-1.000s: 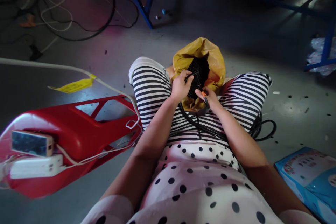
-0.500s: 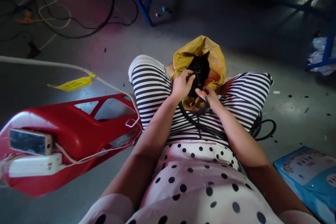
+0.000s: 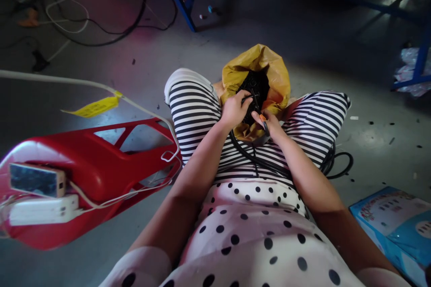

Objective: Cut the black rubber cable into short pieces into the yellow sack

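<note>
A yellow bag (image 3: 276,69) stands with its mouth wide between my knees, holding a tangle of black pieces (image 3: 254,83). Over its near rim, my left hand (image 3: 235,110) is closed, pinching a thin black piece (image 3: 248,97) that looks like a ribbed tube or cable. Close on its right, my right hand (image 3: 271,124) is closed round a small hand tool with an orange and black handle (image 3: 263,119). The tool's tip is too dark to make out. A thick black tube (image 3: 249,157) lies across my lap and passes beneath my right forearm.
On my left is a red plastic stool (image 3: 90,161) bearing a phone (image 3: 37,180) and a white power bank (image 3: 43,210). A white cord with a yellow tag (image 3: 94,106) runs above it. A blue package (image 3: 393,224) lies at right. Blue metal legs (image 3: 183,4) stand ahead.
The thin black piece at my left fingertips has shifted slightly. Both hands stay almost in place over the bag, and the view has moved very little.
</note>
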The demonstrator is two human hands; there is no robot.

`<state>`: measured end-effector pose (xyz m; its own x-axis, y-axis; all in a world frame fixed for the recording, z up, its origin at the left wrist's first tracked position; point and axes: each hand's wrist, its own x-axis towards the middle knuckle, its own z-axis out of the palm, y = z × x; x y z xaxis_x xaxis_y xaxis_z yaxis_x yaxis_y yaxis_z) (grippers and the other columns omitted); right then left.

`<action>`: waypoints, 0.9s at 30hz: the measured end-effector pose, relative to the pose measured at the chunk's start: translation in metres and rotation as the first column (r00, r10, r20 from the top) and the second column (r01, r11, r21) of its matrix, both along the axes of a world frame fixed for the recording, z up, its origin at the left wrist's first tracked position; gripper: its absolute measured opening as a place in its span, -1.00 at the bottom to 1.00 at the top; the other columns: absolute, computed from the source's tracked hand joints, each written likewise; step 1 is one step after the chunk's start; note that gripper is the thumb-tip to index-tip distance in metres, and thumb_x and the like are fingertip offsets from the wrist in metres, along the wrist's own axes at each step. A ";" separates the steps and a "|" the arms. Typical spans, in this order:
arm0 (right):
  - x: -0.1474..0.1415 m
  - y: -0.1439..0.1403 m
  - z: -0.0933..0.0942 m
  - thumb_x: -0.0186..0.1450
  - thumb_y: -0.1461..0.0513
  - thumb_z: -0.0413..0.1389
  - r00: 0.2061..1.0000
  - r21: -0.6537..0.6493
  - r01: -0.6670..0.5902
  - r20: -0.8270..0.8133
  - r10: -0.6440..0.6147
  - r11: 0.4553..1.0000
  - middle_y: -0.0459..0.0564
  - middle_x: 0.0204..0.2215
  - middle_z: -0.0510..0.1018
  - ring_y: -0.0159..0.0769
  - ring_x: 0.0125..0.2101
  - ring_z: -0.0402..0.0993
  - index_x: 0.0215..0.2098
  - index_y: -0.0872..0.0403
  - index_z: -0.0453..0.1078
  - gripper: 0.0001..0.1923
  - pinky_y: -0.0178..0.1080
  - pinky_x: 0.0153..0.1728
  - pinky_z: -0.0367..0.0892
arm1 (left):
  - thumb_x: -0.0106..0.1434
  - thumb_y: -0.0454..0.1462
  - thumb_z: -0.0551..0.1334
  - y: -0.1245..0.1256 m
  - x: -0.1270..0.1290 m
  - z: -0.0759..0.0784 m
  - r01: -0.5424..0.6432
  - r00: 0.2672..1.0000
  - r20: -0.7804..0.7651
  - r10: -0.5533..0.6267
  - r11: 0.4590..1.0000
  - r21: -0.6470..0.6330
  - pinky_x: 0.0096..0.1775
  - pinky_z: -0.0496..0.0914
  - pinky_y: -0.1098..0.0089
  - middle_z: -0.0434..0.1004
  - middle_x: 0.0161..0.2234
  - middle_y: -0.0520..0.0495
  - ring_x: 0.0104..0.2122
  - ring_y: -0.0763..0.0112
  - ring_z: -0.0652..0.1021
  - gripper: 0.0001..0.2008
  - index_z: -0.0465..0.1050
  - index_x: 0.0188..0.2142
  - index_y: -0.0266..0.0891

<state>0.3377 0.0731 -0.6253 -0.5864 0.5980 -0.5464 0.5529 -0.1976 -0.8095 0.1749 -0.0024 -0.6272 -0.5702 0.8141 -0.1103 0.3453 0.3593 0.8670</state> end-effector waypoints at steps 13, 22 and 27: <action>0.002 0.007 -0.013 0.21 -0.42 0.20 0.996 -0.058 -0.049 0.075 0.054 0.997 -0.01 -0.27 0.55 -0.08 -0.16 0.50 -0.25 0.00 0.36 -0.30 -0.03 -0.03 0.39 | 0.43 -0.26 0.19 -0.004 -0.002 -0.004 0.260 0.961 -0.068 -0.267 0.960 -0.100 0.04 0.49 0.25 0.72 -0.04 -0.16 -0.04 0.16 0.66 -0.76 0.59 -0.01 -0.21; 0.001 0.007 -0.020 0.16 -0.40 0.27 0.987 0.012 -0.085 0.141 0.082 0.996 -0.02 -0.39 0.51 -0.15 -0.30 0.45 -0.31 0.02 0.37 -0.30 -0.15 -0.22 0.33 | 0.39 -0.29 0.19 -0.004 -0.003 -0.014 0.327 0.945 0.026 -0.326 0.940 -0.094 -0.01 0.49 0.26 0.71 -0.10 -0.15 -0.11 0.18 0.65 -0.77 0.58 -0.05 -0.21; 0.001 0.005 -0.022 0.13 -0.42 0.26 0.979 0.059 -0.105 0.181 0.093 0.993 -0.10 -0.49 0.40 -0.26 -0.42 0.32 -0.37 0.01 0.32 -0.29 -0.21 -0.36 0.18 | 0.37 -0.28 0.21 -0.003 -0.005 -0.018 0.314 0.948 0.073 -0.309 0.947 -0.072 -0.02 0.48 0.26 0.69 -0.14 -0.14 -0.12 0.20 0.63 -0.82 0.56 -0.09 -0.23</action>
<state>0.3386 0.0785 -0.6469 -0.5419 0.5807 -0.6075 0.7032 -0.0826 -0.7062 0.1702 -0.0053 -0.6454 -0.2803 0.9367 -0.2099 0.4000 0.3127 0.8615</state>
